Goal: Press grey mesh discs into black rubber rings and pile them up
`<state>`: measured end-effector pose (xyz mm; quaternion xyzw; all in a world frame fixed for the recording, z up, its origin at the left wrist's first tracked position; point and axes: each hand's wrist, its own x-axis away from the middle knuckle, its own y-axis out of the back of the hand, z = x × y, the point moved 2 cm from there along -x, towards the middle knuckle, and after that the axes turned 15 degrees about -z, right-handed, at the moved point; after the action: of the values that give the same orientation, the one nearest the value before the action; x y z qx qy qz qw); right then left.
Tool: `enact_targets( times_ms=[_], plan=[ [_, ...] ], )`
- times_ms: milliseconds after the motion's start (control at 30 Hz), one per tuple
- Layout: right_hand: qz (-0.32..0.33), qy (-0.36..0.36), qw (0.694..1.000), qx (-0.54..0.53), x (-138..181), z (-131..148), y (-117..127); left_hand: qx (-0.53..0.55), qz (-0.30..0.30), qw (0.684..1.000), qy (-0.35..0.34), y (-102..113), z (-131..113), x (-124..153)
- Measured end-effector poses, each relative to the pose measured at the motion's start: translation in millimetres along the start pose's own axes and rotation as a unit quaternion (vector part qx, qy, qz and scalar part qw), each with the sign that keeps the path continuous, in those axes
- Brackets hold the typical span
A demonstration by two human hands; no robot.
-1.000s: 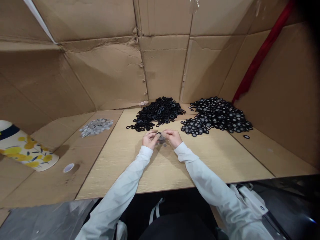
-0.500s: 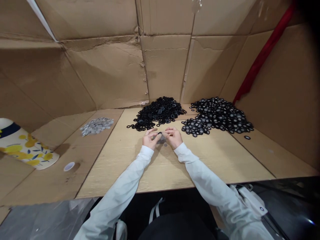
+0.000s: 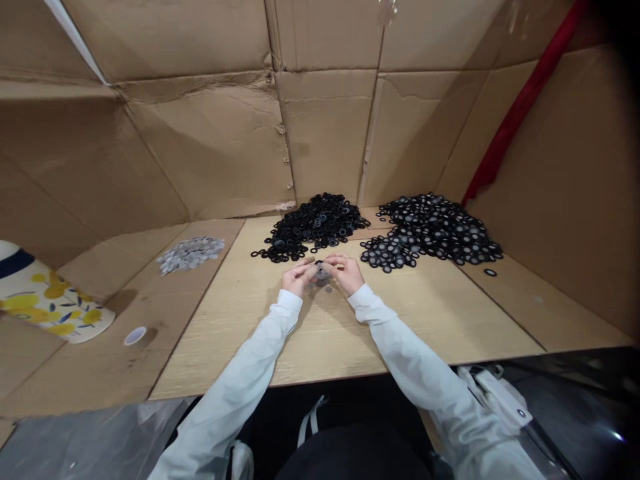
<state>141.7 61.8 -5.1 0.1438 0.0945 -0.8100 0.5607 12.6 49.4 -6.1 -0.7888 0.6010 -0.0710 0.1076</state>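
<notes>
My left hand [image 3: 296, 277] and my right hand [image 3: 349, 274] meet at mid-table, fingertips pinched around a small black ring [image 3: 319, 263]. Whether a disc sits inside that ring is too small to make out. Right below the fingers lie several small grey discs [image 3: 323, 274], partly hidden by the hands. One loose grey disc [image 3: 329, 290] is on the board close to me. Just beyond my hands rises a heap of black rings [image 3: 320, 220]. To its right spreads a pile of black rings with grey centres [image 3: 433, 227].
Flat grey discs [image 3: 191, 255] form a pile at left. A flower-patterned container [image 3: 60, 303] and a small white round piece [image 3: 135, 335] are farther left. One filled ring [image 3: 491, 273] lies apart at right. Cardboard walls [image 3: 325, 140] enclose the back and sides.
The fingers have shifted slightly around the ring, with both hands still together. The view has moved a little; the piles look the same.
</notes>
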Motion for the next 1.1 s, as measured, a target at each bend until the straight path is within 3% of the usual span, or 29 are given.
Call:
enact_targets(
  times_ms=[300, 467, 600, 800, 1100],
  plan=[
    [0.009, 0.032, 0.999, 0.034, 0, -6, -3, 0.027, -0.050, 0.982, 0.179, -2, 6, -4],
    [0.022, 0.092, 0.993, 0.074, 6, -6, -7, 0.037, -0.008, 0.970, 0.239, -5, 5, 2],
    [0.037, 0.100, 0.992, 0.070, 7, -7, -9, 0.061, 0.036, 0.954, 0.292, -5, 6, 4],
    [0.062, 0.129, 0.987, 0.075, 7, -2, -5, 0.059, 0.062, 0.944, 0.320, -4, 3, 6],
    [-0.004, 0.196, 0.975, 0.102, 10, 5, -3, 0.166, 0.115, 0.904, 0.376, -8, 4, 12]
  ],
)
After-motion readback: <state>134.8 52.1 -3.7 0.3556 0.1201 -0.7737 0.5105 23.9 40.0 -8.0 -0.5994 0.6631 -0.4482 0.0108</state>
